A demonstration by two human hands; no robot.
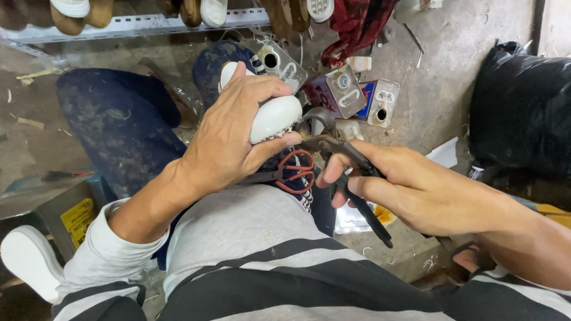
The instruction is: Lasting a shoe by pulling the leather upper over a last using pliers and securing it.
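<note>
My left hand (229, 134) grips a white shoe sole (275, 116) from above, holding it over my lap. My right hand (410, 184) holds dark, rusty pliers (333, 145) by their black handles, and the jaws touch the sole's right edge. Red-handled scissors (294, 172) lie on my thigh just under the sole, partly hidden by both hands.
Several metal cans (345, 89) with round openings stand on the concrete floor ahead. A black plastic bag (523, 107) fills the right side. A metal shelf rail (137, 27) with shoe soles runs along the top. Another white sole (27, 258) lies at the lower left.
</note>
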